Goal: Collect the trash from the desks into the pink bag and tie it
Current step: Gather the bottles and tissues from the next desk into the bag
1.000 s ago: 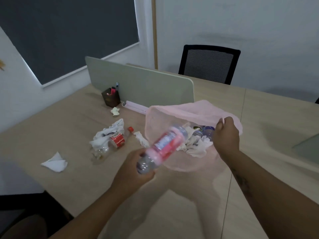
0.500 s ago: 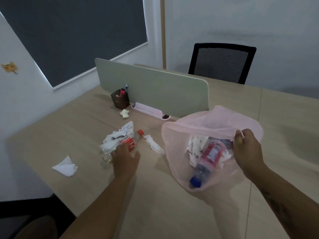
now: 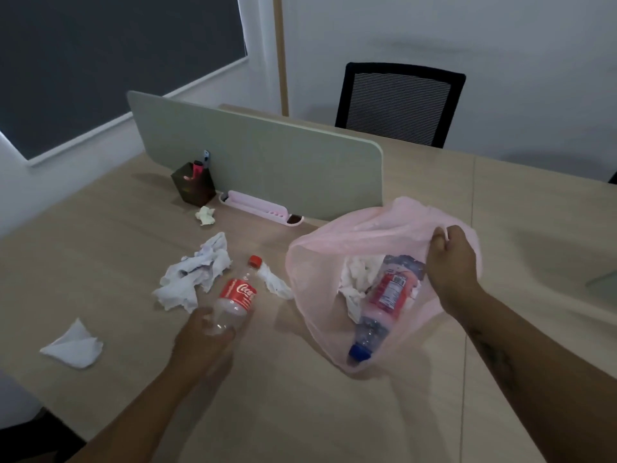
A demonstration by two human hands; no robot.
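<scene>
The pink bag (image 3: pixel 310 282) stands open on the desk, its rim pinched up by my right hand (image 3: pixel 450 265). Inside it lie a pink-labelled bottle with a blue cap (image 3: pixel 384 305) and crumpled white tissues (image 3: pixel 359 275). My left hand (image 3: pixel 203 335) grips the base of an empty cola bottle with a red label and red cap (image 3: pixel 238 290), left of the bag. Loose trash lies nearby: a crumpled tissue heap (image 3: pixel 195 274), a twisted tissue (image 3: pixel 275 282) beside the bottle's neck, a folded tissue (image 3: pixel 75 344) at the left, and a small paper ball (image 3: pixel 206 215).
A grey-green divider screen (image 3: pixel 263 162) crosses the desk behind the trash. A dark pen holder (image 3: pixel 193 188) and a pink tray (image 3: pixel 260 208) sit at its foot. A black mesh chair (image 3: pixel 399 103) stands at the far side. The desk's left edge is close to the folded tissue.
The pink-labelled bottle went from my left hand into the bag. My left hand then reached left and took hold of the cola bottle. My right hand kept holding the bag's rim.
</scene>
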